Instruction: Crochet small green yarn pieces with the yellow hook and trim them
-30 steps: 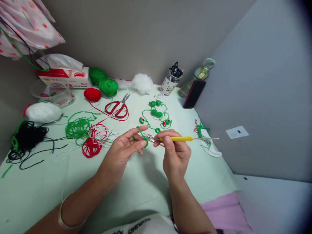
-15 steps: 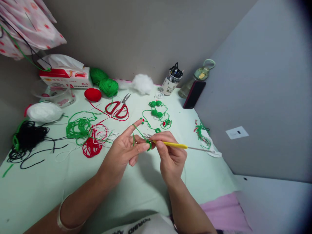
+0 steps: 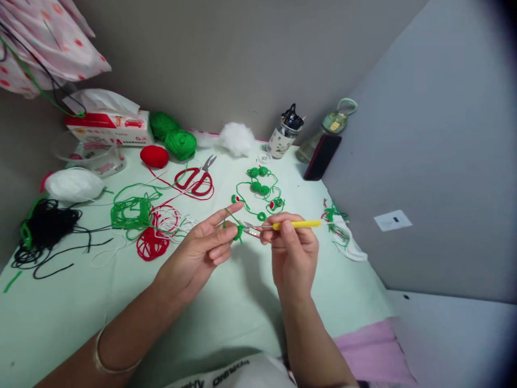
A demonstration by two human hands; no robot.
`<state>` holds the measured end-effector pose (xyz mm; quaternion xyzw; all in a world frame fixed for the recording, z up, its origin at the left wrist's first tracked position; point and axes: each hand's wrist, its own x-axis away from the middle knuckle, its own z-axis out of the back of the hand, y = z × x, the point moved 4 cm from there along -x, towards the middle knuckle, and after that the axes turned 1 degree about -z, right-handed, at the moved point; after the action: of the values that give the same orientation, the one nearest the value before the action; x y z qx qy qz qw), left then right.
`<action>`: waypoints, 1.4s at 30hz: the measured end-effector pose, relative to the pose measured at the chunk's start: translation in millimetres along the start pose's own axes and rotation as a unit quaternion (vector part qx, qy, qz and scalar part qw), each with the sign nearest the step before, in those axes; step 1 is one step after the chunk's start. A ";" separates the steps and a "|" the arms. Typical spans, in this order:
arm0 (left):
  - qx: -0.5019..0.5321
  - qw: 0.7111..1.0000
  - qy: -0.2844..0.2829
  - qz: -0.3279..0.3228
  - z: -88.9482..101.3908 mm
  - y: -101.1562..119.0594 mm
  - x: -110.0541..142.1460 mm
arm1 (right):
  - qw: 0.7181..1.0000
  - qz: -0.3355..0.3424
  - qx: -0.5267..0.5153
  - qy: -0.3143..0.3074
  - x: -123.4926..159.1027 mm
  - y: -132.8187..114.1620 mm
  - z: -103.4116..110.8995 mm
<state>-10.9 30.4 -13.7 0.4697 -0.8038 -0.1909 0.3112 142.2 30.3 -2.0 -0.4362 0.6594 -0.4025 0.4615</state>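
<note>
My left hand [image 3: 202,250] pinches a small green crochet piece [image 3: 239,231] between thumb and middle fingers, with the index finger stretched out and green yarn running over it. My right hand [image 3: 291,249] grips a yellow-handled crochet hook [image 3: 297,224], its metal tip pointing left into the green piece. Both hands hover above the pale green table cover [image 3: 226,302]. Just beyond them lie several finished green crochet balls on a green strand [image 3: 260,187].
Red scissors [image 3: 196,179], loose green yarn [image 3: 129,211], red and white yarn tangle [image 3: 155,234], black yarn [image 3: 44,229], red ball [image 3: 154,156], green balls [image 3: 177,143], tissue box [image 3: 107,128], white stuffing [image 3: 236,138], a jar [image 3: 283,139], bottle [image 3: 325,129], dark phone [image 3: 322,156].
The hook's handle has swung from sloping down-right back to nearly level and its tip has drawn back a little. My left index finger has lowered and the green piece shifted slightly left.
</note>
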 end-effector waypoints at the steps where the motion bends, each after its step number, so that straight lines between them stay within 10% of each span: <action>1: -0.026 0.999 0.008 -0.020 -0.3 -1.0 -0.1 | 1.000 -0.024 -0.013 -0.008 -0.6 1.9 -0.7; 5: -0.120 0.982 0.059 -0.134 -1.3 -6.4 2.6 | 0.991 0.050 0.108 -0.062 7.5 0.0 -9.4; 10: -0.097 0.988 0.039 -0.116 -1.9 -15.1 3.2 | 0.899 0.295 0.321 -0.034 26.1 -11.6 -19.1; 16: -0.052 0.995 0.015 -0.079 -2.0 -10.0 0.5 | 0.990 0.098 0.098 -0.039 9.1 -1.3 -8.1; 22: -0.042 0.997 0.021 -0.054 -5.2 -8.0 -0.8 | 0.995 -0.054 -0.063 -0.046 2.1 7.3 -5.3; 42: -0.132 0.987 0.037 -0.086 1.8 -4.0 0.9 | 0.996 0.056 0.062 -0.042 8.4 -7.7 -4.3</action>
<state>-9.9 27.7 -17.2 0.4989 -0.7162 -0.3038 0.3818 138.1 20.6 4.1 -0.3860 0.6365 -0.3975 0.5366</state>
